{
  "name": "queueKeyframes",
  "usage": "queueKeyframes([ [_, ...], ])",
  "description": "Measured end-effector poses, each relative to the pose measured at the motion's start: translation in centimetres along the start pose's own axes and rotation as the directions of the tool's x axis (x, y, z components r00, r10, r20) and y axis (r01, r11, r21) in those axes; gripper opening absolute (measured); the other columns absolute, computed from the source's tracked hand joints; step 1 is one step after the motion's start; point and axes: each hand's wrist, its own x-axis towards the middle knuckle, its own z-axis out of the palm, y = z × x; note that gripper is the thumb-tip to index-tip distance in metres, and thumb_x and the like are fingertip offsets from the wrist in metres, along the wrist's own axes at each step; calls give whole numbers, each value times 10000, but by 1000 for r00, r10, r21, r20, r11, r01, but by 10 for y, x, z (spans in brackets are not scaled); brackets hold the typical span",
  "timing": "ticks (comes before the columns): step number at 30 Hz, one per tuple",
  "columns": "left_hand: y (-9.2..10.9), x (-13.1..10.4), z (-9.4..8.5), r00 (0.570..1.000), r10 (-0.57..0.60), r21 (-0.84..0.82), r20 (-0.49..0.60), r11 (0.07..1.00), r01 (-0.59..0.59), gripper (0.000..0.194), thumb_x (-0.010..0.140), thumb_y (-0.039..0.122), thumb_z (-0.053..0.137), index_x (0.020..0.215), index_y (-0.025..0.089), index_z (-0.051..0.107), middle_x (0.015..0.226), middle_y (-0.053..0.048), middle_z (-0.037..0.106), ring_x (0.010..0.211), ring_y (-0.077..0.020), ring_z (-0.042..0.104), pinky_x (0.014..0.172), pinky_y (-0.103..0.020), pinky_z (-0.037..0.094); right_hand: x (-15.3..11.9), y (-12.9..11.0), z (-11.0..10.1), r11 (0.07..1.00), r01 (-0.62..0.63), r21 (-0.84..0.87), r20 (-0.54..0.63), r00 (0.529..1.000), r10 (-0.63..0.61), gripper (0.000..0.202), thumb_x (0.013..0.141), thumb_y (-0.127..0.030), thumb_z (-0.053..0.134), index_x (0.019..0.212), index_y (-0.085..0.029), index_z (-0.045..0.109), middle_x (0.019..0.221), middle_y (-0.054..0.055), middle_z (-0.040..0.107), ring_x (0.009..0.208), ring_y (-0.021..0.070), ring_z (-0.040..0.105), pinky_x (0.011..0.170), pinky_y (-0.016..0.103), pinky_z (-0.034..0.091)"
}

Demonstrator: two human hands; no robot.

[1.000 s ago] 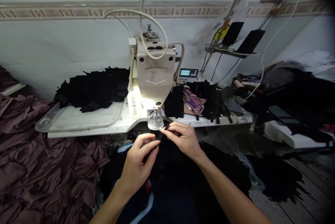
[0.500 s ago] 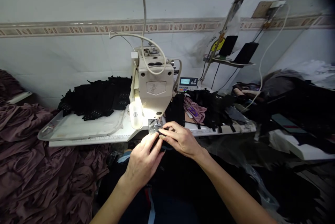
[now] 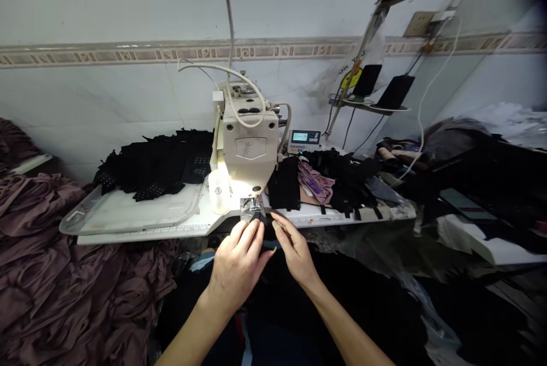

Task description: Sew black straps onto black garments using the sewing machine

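Note:
A white sewing machine [image 3: 250,152] stands before me, its lamp lighting the presser foot [image 3: 255,205]. A small piece of black fabric [image 3: 257,217] lies at the foot, on the metal needle plate. My left hand [image 3: 239,255] is closed on this fabric, fingertips pressed down just in front of the foot. Slightly to the right, my right hand [image 3: 294,249] has its thumb and fingers pinched on the fabric's dark right edge. Much of the fabric is hidden by my fingers and merges with the dark clothing below.
Black cut pieces [image 3: 156,163] are heaped on the left of the machine table. More black pieces [image 3: 346,175] and a mauve cloth [image 3: 316,181] lie to the right. A mauve fabric pile [image 3: 81,275] fills the left side. Black thread cones [image 3: 395,91] sit on a stand.
My right hand has moved away from the presser foot, down and right, apart from the left fingers. My left hand has flattened onto the fabric. The view has shifted slightly.

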Motion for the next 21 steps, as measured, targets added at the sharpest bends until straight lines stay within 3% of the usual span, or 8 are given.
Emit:
queueKeyframes([
  [4, -1, 4, 3, 1000, -19, 21, 14, 1000, 19, 478, 1061, 354, 620, 1479, 123, 599, 1401, -170, 725, 1267, -368, 687, 1043, -511, 618, -2, 0, 7, 992, -97, 85, -19, 995, 99, 440, 990, -600, 687, 1134, -203, 812, 1111, 106, 806, 1035, 308, 731, 921, 416, 590],
  [7, -2, 8, 5, 999, -34, 39, 17, 999, 33, 475, 1065, 359, 613, 1481, 130, 598, 1408, -167, 721, 1272, -364, 682, 1051, -501, 611, 3, -5, 10, 982, -128, 142, -32, 991, 133, 414, 974, -597, 711, 1080, -212, 818, 961, 76, 783, 955, 284, 710, 814, 365, 577],
  [11, -3, 10, 8, 999, -40, 49, 27, 998, 39, 466, 1066, 350, 610, 1465, 110, 608, 1408, -174, 718, 1280, -367, 672, 1053, -501, 608, 7, -7, 13, 959, -158, 234, -12, 986, 165, 402, 945, -600, 747, 1036, -215, 815, 885, 46, 738, 839, 232, 665, 713, 314, 545],
  [15, -5, 10, 8, 998, -60, -12, 34, 998, 60, 479, 1056, 336, 630, 1484, 123, 604, 1419, -173, 712, 1291, -366, 658, 1075, -512, 596, 5, 3, 14, 882, -288, 372, 56, 956, 288, 468, 883, -652, 788, 1016, -204, 797, 850, 36, 713, 708, 189, 618, 604, 289, 516],
  [19, -10, 2, 1, 992, -122, -212, 17, 970, 123, 446, 1051, 286, 646, 1485, 185, 619, 1459, -135, 695, 1354, -334, 623, 1118, -497, 572, -5, 20, 18, 833, -333, 441, 93, 941, 326, 644, 876, -811, 686, 1135, -227, 772, 1013, 92, 771, 883, 246, 720, 760, 344, 594],
  [21, -15, -6, -4, 983, -181, -357, -16, 920, 163, 369, 1059, 251, 634, 1425, 216, 669, 1429, -106, 719, 1365, -301, 627, 1149, -484, 549, -16, 24, 25, 832, -346, 435, 230, 935, 269, 751, 824, -852, 710, 1276, -252, 730, 1138, 108, 779, 1030, 277, 736, 882, 380, 603],
])
